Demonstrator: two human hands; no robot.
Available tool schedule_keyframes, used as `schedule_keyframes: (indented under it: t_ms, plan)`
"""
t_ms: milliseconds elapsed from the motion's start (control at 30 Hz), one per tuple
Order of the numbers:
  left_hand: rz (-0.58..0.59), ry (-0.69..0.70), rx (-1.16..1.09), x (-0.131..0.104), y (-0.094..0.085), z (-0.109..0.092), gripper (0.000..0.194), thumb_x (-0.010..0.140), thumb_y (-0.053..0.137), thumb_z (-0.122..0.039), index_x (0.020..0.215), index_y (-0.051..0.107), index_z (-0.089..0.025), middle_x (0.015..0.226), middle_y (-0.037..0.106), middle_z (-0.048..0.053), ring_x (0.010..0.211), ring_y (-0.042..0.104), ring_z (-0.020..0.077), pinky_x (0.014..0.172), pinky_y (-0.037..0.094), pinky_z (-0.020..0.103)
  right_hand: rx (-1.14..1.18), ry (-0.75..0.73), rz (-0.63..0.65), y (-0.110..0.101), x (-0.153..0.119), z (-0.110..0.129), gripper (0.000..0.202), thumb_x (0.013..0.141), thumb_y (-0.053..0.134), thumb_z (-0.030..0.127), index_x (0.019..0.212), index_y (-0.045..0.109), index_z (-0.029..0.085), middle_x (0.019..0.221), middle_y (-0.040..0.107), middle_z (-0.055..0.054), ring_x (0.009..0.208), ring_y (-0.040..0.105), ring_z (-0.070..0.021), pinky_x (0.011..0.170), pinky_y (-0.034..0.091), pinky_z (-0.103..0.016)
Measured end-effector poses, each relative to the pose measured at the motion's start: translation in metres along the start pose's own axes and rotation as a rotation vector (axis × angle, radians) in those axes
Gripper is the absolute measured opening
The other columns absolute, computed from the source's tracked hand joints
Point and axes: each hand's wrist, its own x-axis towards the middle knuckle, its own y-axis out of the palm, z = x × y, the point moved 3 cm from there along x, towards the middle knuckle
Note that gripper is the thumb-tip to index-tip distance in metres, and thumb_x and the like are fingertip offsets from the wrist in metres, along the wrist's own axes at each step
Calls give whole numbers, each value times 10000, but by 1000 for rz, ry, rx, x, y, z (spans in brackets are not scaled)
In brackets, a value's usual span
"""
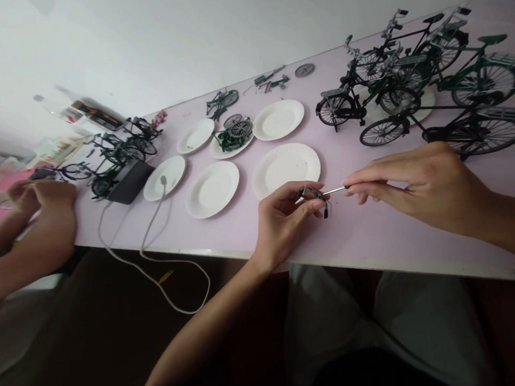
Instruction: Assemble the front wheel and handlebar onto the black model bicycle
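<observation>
Near the table's front edge, my left hand [285, 217] is closed around a small dark bicycle part [315, 195] with a thin metal bar and a black tip, perhaps a handlebar piece; the fingers hide some of it. From the right, my right hand [414, 184] pinches a screwdriver [335, 190] by its dark handle. Its thin metal shaft points left and meets the small part. A white paper plate [287, 169] lies just behind my left hand. Several assembled model bicycles [455, 122] stand close behind my right hand.
More paper plates [213, 189] lie to the left, one holding green bicycle parts [234, 132]. Loose frame pieces and a wheel [304, 70] lie by the wall. A white cable [146, 246] loops over the table edge. Left, a co-worker's hands [39, 199] work beside a dark box [129, 180].
</observation>
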Motion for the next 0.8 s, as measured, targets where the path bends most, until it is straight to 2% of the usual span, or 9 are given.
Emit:
schedule_keyframes:
  t_ms: [300, 667, 800]
  plan:
    - [2, -73, -6, 1, 0, 1, 156, 829, 801, -190, 958, 731, -135, 830, 741, 38, 669, 670, 93, 657, 570, 208, -3, 22, 8, 3, 0, -2, 178, 950, 636, 153, 983, 802, 207, 783, 795, -26, 663, 741, -175, 618, 566, -292]
    - [3, -95, 52, 1, -1, 1, 190, 825, 808, -230, 973, 729, -140, 790, 727, 28, 652, 670, 106, 666, 566, 235, -57, -57, 15, 4, 0, -1, 149, 957, 629, 142, 987, 776, 141, 801, 794, -47, 675, 733, -157, 621, 542, -272]
    - [4, -91, 59, 1, -1, 2, 181, 825, 806, -231, 965, 729, -146, 783, 731, 24, 644, 668, 103, 670, 567, 236, -38, -34, 29, 6, -1, -4, 166, 972, 618, 178, 988, 782, 161, 802, 797, -40, 663, 729, -156, 617, 534, -270]
